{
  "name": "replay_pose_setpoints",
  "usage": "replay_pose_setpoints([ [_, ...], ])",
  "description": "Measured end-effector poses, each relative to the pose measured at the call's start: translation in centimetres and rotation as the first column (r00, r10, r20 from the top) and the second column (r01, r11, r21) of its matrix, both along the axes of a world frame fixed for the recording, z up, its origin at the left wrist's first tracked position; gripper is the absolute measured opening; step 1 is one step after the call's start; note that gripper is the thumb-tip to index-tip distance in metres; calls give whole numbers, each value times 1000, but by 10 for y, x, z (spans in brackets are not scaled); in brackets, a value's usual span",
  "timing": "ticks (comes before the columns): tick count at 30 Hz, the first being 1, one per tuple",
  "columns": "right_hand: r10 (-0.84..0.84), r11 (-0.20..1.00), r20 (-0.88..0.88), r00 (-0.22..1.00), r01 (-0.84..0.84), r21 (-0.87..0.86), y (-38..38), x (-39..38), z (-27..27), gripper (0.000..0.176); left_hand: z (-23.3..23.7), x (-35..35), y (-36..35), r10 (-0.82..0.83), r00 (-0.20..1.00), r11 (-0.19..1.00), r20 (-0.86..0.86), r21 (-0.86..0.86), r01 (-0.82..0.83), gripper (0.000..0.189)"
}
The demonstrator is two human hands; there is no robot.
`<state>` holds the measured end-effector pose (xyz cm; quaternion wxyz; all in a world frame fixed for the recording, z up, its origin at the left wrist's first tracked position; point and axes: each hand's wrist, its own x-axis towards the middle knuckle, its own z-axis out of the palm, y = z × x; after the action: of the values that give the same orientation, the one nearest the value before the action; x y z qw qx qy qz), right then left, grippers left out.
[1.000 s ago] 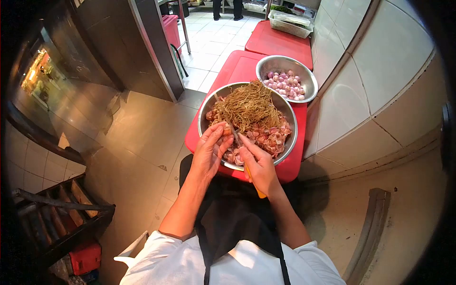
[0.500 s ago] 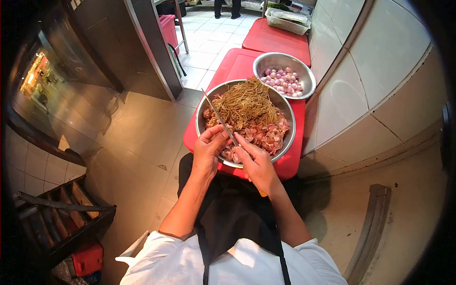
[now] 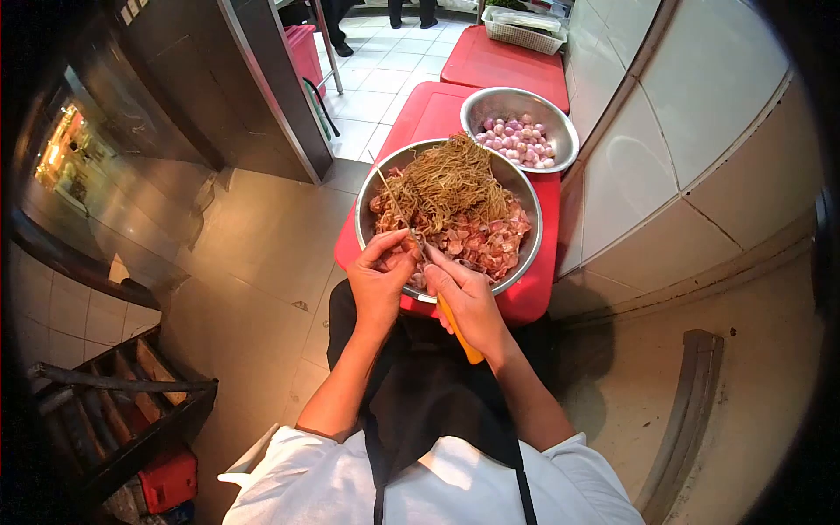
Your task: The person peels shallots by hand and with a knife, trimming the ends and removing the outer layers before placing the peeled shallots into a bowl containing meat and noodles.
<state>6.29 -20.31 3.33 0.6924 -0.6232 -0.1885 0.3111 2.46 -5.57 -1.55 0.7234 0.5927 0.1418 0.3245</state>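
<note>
The red tabletop (image 3: 429,109) carries two steel bowls that touch at the rims. The large bowl (image 3: 360,219), nearest the person, contains brown stringy roots (image 3: 446,179) piled over pinkish peelings (image 3: 486,241). The small bowl (image 3: 569,144) behind it contains peeled shallots (image 3: 518,140). Both hands sit over the large bowl's near rim. The left hand (image 3: 378,280) is pinched closed on a small item (image 3: 408,248), largely hidden by the fingers. The right hand (image 3: 468,302) is clenched around the yellow-handled knife (image 3: 457,331), blade angled up-left across the bowl.

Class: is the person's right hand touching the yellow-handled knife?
Touching. The head view shows the right hand closed around the yellow-handled knife, handle sticking out below the palm.
</note>
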Motion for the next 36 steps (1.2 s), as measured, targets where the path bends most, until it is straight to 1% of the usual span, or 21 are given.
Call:
replay_pose_setpoints([
  [2, -22, 1000, 21, 1000, 23, -10, 3, -1, -2, 48, -5, 2, 0, 8, 999, 1000, 38, 4, -8, 31],
  [5, -80, 996, 79, 994, 82, -30, 10, -4, -9, 48, -7, 2, -2, 32, 999, 999, 20, -11, -32, 30],
  [7, -125, 991, 145, 981, 130, -24, 13, -5, -12, 47, -5, -1, -4, 23, 1000, 999, 2, 42, -23, 30],
  [8, -129, 991, 136, 982, 134, -29, 14, -4, -11, 46, -4, -2, -5, 19, 1000, 997, -8, 69, -18, 29],
  [10, -135, 989, 118, 984, 141, -37, 15, -1, -8, 44, -3, -1, -6, 10, 1000, 999, 8, 39, -11, 29],
  [12, -172, 982, 236, 956, 184, -31, 19, 0, -19, 42, -4, 0, -5, 10, 1000, 1000, -7, 17, -10, 29],
  [15, -203, 976, 322, 925, 218, -11, 25, 1, -29, 40, -6, 0, -3, 14, 998, 1000, -61, -11, -14, 29],
  [17, -195, 979, 254, 948, 204, -11, 25, 1, -28, 39, -6, 0, -3, -1, 997, 999, -71, -35, -1, 30],
  [19, -158, 987, 86, 984, 161, -24, 22, 2, -23, 39, -4, 0, -1, -31, 993, 997, -111, -80, 22, 30],
  [20, -139, 990, -6, 990, 139, 19, 20, 4, -22, 39, -3, 0, 1, -44, 991, 994, -130, -103, 31, 31],
  [22, -83, 989, -186, 979, 104, 108, 15, 10, -20, 40, -1, 4, 3, -104, 994, 952, -32, -293, 90, 31],
  [23, -67, 989, -219, 973, 95, 117, 14, 11, -20, 41, 0, 6, 5, -127, 992, 916, 23, -381, 126, 32],
  [25, -39, 988, -286, 957, 81, 135, 13, 13, -20, 43, -1, 7, 7, -160, 986, 883, 35, -441, 159, 31],
  [27, -43, 984, -294, 955, 91, 151, 12, 12, -22, 41, -1, 7, 7, -203, 978, 851, 57, -483, 205, 31],
  [30, -51, 978, -339, 939, 116, 175, 11, 11, -25, 39, 6, 8, 2, -219, 976, 879, -15, -437, 190, 31],
  [33, -24, 964, -416, 909, 131, 230, 8, 10, -26, 38, 5, 7, -2, -192, 978, 952, -83, -258, 165, 34],
  [34, -9, 958, -442, 897, 135, 254, 6, 10, -26, 38, 3, 7, -1, -210, 975, 943, -72, -279, 183, 35],
  [36, -37, 954, -454, 890, 167, 250, 4, 10, -21, 39, 1, 8, 3, -246, 968, 922, -50, -320, 218, 36],
])
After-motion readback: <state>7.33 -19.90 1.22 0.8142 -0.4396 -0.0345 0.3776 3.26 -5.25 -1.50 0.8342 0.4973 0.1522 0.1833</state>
